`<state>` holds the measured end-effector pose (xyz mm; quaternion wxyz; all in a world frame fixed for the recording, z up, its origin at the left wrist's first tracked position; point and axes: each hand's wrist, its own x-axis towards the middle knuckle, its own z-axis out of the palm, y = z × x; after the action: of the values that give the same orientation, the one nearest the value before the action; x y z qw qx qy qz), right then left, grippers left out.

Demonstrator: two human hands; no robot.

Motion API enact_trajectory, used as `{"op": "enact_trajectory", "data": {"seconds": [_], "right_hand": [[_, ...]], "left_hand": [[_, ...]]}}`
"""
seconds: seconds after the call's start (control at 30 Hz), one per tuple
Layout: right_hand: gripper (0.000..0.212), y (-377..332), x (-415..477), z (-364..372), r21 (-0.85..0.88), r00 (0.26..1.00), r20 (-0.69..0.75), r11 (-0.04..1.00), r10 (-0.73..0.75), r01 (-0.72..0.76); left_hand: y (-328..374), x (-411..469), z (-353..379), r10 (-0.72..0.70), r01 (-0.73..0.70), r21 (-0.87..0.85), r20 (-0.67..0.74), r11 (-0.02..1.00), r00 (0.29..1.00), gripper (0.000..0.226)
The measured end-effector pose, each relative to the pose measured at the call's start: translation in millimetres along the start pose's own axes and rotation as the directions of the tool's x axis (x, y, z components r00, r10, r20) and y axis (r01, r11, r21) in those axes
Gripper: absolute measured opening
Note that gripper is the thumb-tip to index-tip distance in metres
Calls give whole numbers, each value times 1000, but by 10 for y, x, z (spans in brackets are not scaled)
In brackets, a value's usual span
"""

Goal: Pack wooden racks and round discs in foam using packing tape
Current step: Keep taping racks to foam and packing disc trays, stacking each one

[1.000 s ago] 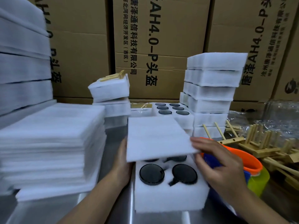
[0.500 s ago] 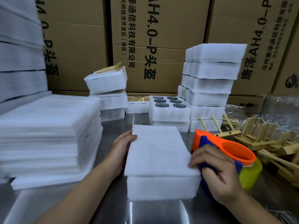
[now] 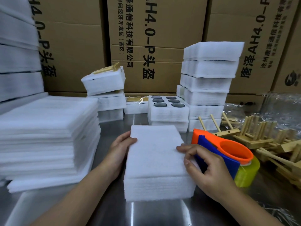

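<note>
A white foam block (image 3: pixel 158 185) lies on the steel table in front of me, and a foam cover sheet (image 3: pixel 154 149) on top hides its discs. My left hand (image 3: pixel 121 150) grips the block's left edge, thumb on the sheet. My right hand (image 3: pixel 206 170) is at the right edge, its index fingertip on the sheet. Its other fingers curl around the blue handle of the orange and blue tape dispenser (image 3: pixel 228 152), which carries a yellowish roll. Wooden racks (image 3: pixel 263 141) lie piled to the right. Behind, an open foam tray (image 3: pixel 167 111) shows round dark discs (image 3: pixel 160 104).
A tall pile of foam sheets (image 3: pixel 47 136) fills the left. Stacks of closed foam packs stand at back left (image 3: pixel 105 85) and back right (image 3: pixel 208 79). Cardboard boxes (image 3: pixel 154 38) wall off the rear. Clear plastic wrap (image 3: pixel 280 108) lies behind the racks.
The cover sheet was held tilted above the open block with its discs showing. It has come down flat over them. My right hand has curled onto the dispenser handle.
</note>
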<state>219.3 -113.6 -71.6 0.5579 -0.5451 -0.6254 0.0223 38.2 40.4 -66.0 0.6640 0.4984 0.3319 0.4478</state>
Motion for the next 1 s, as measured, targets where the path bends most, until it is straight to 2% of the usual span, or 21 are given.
{"op": "enact_trajectory", "data": {"seconds": [0.13,0.3,0.37,0.43,0.5,0.57,0.63,0.67,0.73,0.8,0.83,0.93,1.0], "right_hand": [[25,-8,9,27,57,994,111,998,-24,18],[28,-6,13,38,60,989,138,997,-48,40],[29,-6,25,35,55,987,155,998,-41,33],[29,-1,42,30,37,987,154,999,-39,34],[28,2,52,25,25,988,147,999,-42,39],[28,10,55,21,19,987,151,998,-56,54],[26,23,60,27,8,986,142,996,-88,88],[24,32,63,35,1,985,132,994,-107,108],[25,33,69,40,8,984,110,990,-141,141],[28,14,78,30,19,981,105,987,-160,159],[28,4,86,21,14,979,118,986,-167,166],[30,-23,136,-24,15,977,159,990,-141,140],[39,-60,161,-78,-8,994,60,996,-90,90]], "left_hand": [[4,22,-2,-12,12,-24,-5,1000,1000,36],[41,4,-11,-16,16,-10,-14,1000,1000,41],[104,11,5,11,-5,88,-68,996,998,51],[216,25,57,142,-114,274,-83,955,986,56],[371,21,154,310,-278,537,31,797,950,57],[501,2,322,371,-443,737,276,510,887,61],[498,0,554,296,-559,790,486,253,822,63],[439,5,674,233,-579,800,540,155,809,62],[261,1,838,58,-548,836,547,7,835,57],[138,13,881,-83,-487,873,483,-39,872,54],[124,25,870,-110,-472,881,466,-40,878,54],[133,53,852,-125,-477,876,467,-65,875,55],[130,44,863,-123,-468,881,458,-71,881,59]]}}
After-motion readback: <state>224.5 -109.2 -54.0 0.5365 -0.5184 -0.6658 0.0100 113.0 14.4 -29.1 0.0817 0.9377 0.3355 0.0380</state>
